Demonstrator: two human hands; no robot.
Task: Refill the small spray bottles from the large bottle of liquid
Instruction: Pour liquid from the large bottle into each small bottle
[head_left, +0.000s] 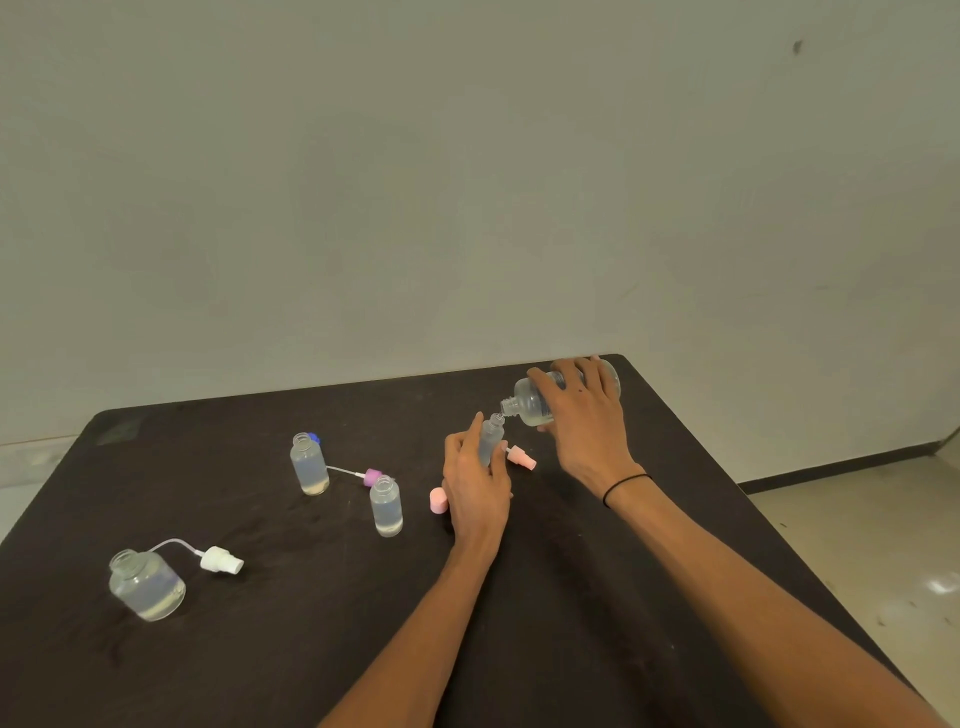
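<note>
A: At the far right of the dark table (597, 597), how far along is the refilling?

B: Midway, I'd judge. The right hand (584, 410) is wrapped around the large clear plastic bottle (535, 402), tipped nearly on its side. Its long axis runs right to left, with the open neck pointing left and slightly down at the mouth of the small slim clear spray bottle (490, 434).

A: And that one?

B: Held near upright, leaning a little right, in the closed left hand (475, 483), just above the table. Its pink pump head (521, 457) and pink cap (438, 500) lie beside it.

A: The others?

B: Two clear uncapped cylindrical bottles (310, 466), (386, 506) look full, as does the squat clear bottle (147, 584) beside its white sprayer (222, 559). All still need their tops.
</note>
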